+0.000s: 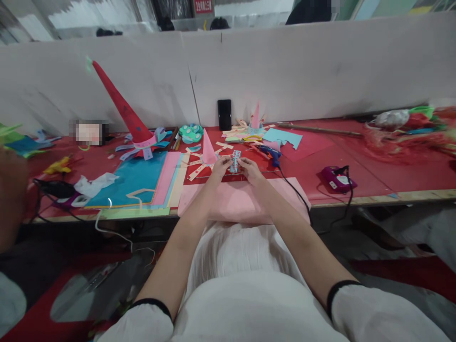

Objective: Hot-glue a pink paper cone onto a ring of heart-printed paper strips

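Note:
Between my two hands is a small blue patterned strip (235,161), upright over the red table. My left hand (222,166) pinches its left edge, and the fingers of my right hand (250,169) close on its right side. Just left of my left hand stands a pink paper cone (208,149), with pale printed strips (197,173) spread out around its base. Under my wrists lies a pink sheet (228,202) along the table's front edge. To the right of my hands rests a blue glue gun (271,155) with a black cord.
A tall red cone (121,102) stands at the left near blue sheets (130,178). A phone (224,115) leans on the back panel. Scissors (252,138), a stick (320,129) and a purple box (337,179) lie farther right. Another person's arm (12,199) shows at far left.

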A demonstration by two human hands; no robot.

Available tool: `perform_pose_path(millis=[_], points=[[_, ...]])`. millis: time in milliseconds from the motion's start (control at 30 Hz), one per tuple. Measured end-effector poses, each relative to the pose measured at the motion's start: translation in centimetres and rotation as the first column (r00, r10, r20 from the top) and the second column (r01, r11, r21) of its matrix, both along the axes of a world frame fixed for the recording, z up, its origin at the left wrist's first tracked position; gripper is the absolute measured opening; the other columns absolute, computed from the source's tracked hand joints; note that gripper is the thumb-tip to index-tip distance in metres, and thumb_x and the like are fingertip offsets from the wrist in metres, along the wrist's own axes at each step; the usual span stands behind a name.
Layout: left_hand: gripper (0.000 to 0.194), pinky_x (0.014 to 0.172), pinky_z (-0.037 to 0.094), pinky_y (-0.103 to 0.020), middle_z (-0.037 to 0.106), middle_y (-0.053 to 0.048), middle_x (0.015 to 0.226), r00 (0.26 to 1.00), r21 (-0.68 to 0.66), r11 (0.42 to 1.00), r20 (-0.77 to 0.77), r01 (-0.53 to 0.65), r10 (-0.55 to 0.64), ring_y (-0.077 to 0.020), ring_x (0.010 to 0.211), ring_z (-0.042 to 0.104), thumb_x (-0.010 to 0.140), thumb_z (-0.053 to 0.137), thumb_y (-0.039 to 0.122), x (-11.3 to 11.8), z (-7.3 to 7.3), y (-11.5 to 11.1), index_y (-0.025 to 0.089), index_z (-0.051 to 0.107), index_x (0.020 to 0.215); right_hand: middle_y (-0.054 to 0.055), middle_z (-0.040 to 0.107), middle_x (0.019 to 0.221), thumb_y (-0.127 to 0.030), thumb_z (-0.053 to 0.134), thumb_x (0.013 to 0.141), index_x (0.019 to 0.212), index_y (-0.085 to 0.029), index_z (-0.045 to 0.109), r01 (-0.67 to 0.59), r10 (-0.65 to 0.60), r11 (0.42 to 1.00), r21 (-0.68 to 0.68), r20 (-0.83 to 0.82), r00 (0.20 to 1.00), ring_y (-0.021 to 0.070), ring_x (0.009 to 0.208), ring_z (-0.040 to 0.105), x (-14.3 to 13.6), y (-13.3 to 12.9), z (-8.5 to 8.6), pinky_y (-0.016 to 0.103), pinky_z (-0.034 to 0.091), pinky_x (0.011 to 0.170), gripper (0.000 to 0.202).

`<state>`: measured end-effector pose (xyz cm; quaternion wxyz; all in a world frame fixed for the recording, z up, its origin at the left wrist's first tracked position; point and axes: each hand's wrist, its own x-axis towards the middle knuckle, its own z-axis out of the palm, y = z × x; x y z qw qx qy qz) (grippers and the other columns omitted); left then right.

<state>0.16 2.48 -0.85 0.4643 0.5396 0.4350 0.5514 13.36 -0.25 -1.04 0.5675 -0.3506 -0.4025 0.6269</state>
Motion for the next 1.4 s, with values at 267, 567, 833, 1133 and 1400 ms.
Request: perform_pose_path(millis=[267, 567, 833, 1133, 1400], points=[[0.026, 0.073, 0.051, -0.032, 0.061, -0.006, 0.095, 0.995, -0.006, 0.996, -0.037, 0.090, -0.090, -0.0133, 0.081, 0.059, 0.087, 0.050, 0.035, -0.3, 0.0, -0.3, 0.012, 0.058, 0.099, -0.004, 0.059, 0.072, -0.041, 0.077, 0.052, 0.073, -0.019, 0.058, -0.037, 0.037, 0.999, 0.036, 0.005, 0.999, 0.0079, 0.065, 0.054, 0.0, -0.9, 0.8, 0.022, 0.046, 0.065, 0.036], [0.032, 0.079, 0.050, -0.037, 0.057, -0.008, 0.109, 0.996, 0.004, 0.998, -0.073, 0.058, -0.058, -0.0177, 0.093, 0.057, 0.086, 0.051, 0.034, -0.5, 0.0, -0.3, 0.013, 0.053, 0.111, -0.003, 0.058, 0.065, -0.046, 0.075, 0.054, 0.070, -0.018, 0.058, -0.014, 0.012, 0.999, 0.029, 0.088, 0.996, 0.0069, 0.057, 0.051, -0.6, -1.4, 1.3, 0.020, 0.042, 0.056, 0.037], [0.017, 0.061, 0.052, -0.026, 0.060, -0.001, 0.080, 0.996, 0.017, 0.999, -0.082, 0.044, -0.043, -0.0111, 0.069, 0.058, 0.079, 0.060, 0.030, -0.4, 0.0, -0.7, 0.013, 0.058, 0.079, -0.005, 0.055, 0.060, -0.049, 0.076, 0.046, 0.067, -0.018, 0.055, 0.036, -0.038, 0.999, 0.017, 0.133, 0.990, 0.0070, 0.054, 0.048, -0.2, -0.8, 0.8, 0.020, 0.037, 0.050, 0.043], [0.022, 0.046, 0.046, -0.023, 0.054, 0.003, 0.060, 0.995, 0.004, 0.997, -0.064, 0.082, -0.082, -0.0093, 0.049, 0.054, 0.067, 0.069, 0.031, 0.2, 0.1, -1.2, 0.015, 0.053, 0.066, -0.005, 0.051, 0.059, -0.061, 0.065, 0.055, 0.067, -0.020, 0.049, 0.146, -0.155, 0.987, 0.062, 0.164, 0.974, 0.0066, 0.053, 0.046, 0.2, 0.1, 0.0, 0.019, 0.035, 0.048, 0.046], [0.009, 0.066, 0.042, -0.022, 0.054, 0.004, 0.062, 0.993, 0.057, 0.996, -0.089, -0.067, 0.072, -0.0094, 0.062, 0.051, 0.068, 0.062, 0.016, -0.5, 0.1, -1.0, 0.016, 0.055, 0.063, -0.005, 0.048, 0.050, -0.060, 0.069, 0.052, 0.054, -0.017, 0.050, 0.001, -0.072, 0.980, 0.198, 0.352, 0.933, 0.0065, 0.050, 0.043, -0.8, -1.1, 0.8, 0.022, 0.035, 0.051, 0.047]])
